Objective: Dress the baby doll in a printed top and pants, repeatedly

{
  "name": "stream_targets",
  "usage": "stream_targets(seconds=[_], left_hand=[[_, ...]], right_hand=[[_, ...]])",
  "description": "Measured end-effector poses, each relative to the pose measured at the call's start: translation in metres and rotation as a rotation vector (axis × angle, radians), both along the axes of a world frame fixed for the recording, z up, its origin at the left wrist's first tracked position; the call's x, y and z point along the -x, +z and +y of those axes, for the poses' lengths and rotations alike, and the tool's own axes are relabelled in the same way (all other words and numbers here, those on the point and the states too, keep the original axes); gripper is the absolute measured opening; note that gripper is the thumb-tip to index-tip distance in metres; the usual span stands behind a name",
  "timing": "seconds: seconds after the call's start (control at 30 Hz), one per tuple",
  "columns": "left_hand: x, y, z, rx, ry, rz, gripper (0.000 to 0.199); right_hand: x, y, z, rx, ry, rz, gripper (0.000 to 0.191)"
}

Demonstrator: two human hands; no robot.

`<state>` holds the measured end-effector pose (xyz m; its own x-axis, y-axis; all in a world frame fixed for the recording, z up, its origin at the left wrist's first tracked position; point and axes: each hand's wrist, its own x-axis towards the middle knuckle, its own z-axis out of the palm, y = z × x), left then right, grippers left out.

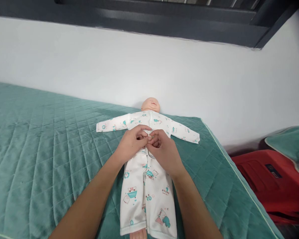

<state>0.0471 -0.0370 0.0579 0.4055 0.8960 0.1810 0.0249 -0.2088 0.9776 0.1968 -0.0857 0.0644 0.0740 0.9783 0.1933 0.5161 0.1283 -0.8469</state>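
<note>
A baby doll (150, 104) lies on its back, its head near the wall and its sleeves spread to both sides. It wears a white printed top (142, 118) and white printed trousers (134, 189). Over the doll's middle, my left hand (134, 141) pinches the front of the top between thumb and fingers. My right hand (163, 147) meets it there, fingertips closed on the same bit of fabric. What lies between the fingertips is too small to make out. Part of one foot (139, 234) shows below the trouser hem.
A green quilted cover (52, 152) lies under the doll, its edge running down the right side. Behind it stands a white wall (89, 63) below a dark frame (139, 20). A red plastic object (269, 179) with green cloth (292, 144) is at the right.
</note>
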Motion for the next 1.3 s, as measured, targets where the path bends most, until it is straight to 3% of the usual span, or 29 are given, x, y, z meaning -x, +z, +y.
stream_targets(seconds=[0.23,0.63,0.8,0.93,1.1,1.3], left_hand=[[0.005,0.000,0.003,-0.001,-0.094,-0.054,0.031],[0.022,0.012,0.004,0.000,-0.131,0.111,0.029],[0.028,0.016,0.003,0.053,-0.156,0.146,0.022],[0.033,0.017,0.001,0.019,-0.248,0.203,0.024],[0.035,0.022,-0.007,-0.182,-0.238,0.382,0.038],[0.032,0.009,-0.022,-0.484,-0.128,0.556,0.012]], right_hand=[[-0.003,0.000,0.000,0.023,0.038,0.062,0.032],[-0.005,0.000,-0.001,0.022,0.058,0.067,0.029],[-0.011,0.000,-0.001,0.021,0.088,0.161,0.030],[-0.014,-0.001,0.000,-0.027,0.092,0.277,0.026],[-0.016,-0.003,0.002,-0.054,0.013,0.413,0.019],[-0.015,-0.008,0.005,-0.261,-0.203,0.533,0.014]])
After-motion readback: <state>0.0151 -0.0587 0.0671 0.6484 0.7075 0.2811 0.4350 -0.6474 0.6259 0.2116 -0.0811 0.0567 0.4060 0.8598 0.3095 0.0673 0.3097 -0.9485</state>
